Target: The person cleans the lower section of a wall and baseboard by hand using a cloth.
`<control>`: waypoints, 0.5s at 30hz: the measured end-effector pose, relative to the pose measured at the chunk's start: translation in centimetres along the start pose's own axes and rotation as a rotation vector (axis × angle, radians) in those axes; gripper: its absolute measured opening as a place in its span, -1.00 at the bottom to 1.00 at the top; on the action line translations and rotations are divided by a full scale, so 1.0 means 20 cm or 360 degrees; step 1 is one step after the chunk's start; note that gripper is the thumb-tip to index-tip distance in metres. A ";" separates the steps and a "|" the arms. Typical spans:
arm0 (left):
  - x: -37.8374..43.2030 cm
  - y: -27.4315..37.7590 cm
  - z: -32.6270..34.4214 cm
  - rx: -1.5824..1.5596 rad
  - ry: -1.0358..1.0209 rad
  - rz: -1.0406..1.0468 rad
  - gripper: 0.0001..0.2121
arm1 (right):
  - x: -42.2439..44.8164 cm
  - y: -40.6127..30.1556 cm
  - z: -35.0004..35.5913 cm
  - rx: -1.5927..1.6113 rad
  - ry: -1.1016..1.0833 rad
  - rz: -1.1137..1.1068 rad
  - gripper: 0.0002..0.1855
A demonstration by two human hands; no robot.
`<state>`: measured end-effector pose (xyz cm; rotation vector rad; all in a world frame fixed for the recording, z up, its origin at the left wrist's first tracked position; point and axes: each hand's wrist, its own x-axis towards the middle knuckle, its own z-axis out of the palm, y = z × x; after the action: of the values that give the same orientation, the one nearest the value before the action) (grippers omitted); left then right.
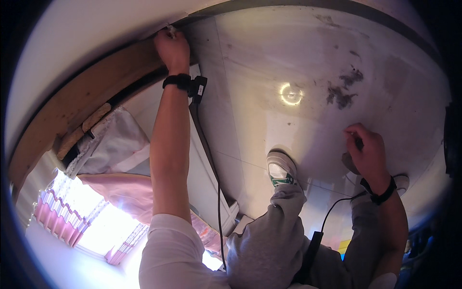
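My left hand [173, 50] reaches to the wall's foot, beside the end of the brown wooden headboard [119, 74]. Its fingers are closed on a small crumpled whitish piece [171, 31], whose material I cannot make out. Lower right, my right hand [368, 153] hovers above the glossy floor [252, 119] with loosely curled fingers. Whether something small is pinched in it is unclear. Partly hidden behind that hand is a grey-brown thing [348, 162]. Dark clumps of dust or hair [341, 95] lie on the floor beyond it.
Left of my arm stand the bed's white side panel [202, 159] and rumpled pale bedding [115, 144]. Pink curtains [59, 216] hang at a bright window. A cable [213, 169] runs from my left wrist device [197, 89]. My shoe [281, 168] rests on the floor. Dark skirting [288, 4] edges the floor.
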<state>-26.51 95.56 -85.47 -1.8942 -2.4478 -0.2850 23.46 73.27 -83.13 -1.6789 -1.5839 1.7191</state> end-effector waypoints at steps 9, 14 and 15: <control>-0.46 0.35 0.24 -0.0403 -0.0314 0.0128 -0.75 | -0.02 0.00 0.05 -0.0063 -0.0023 -0.0072 -0.91; -0.74 0.53 0.07 -0.0742 -0.0851 -0.0024 -0.75 | -0.03 -0.02 0.05 -0.0085 -0.0042 -0.0044 -0.91; -0.72 0.50 0.06 -0.0686 -0.0671 -0.0029 -0.72 | -0.02 -0.03 0.05 -0.0065 -0.0039 -0.0052 -0.91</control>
<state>-13.16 84.37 -87.36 -2.3033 -2.8589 -0.4943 22.52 72.56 -82.72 -1.6473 -1.6590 1.7091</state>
